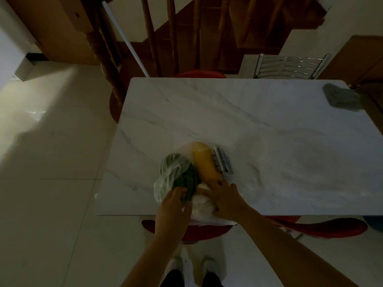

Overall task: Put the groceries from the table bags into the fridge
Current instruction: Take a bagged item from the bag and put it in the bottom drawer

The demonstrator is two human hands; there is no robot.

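Note:
A small heap of groceries lies near the front edge of the white marble table [259, 121]. It holds leafy greens in a clear plastic bag [176, 172], a long yellow item [205, 164] in thin plastic, a silver-grey ribbed pack [222, 162] and a white plastic bag [202, 204]. My left hand [173, 206] grips the near end of the greens bag. My right hand [224, 200] lies over the white bag, fingertips by the yellow item's near end. What its fingers hold is hidden.
A grey-green cloth [339, 98] lies on the table's far right corner. Red chairs [207, 230] are tucked under the near edge, another red seat [200, 74] and a chrome chair back [292, 66] at the far side. A wooden staircase [186, 32] rises behind. Pale tiled floor spreads left.

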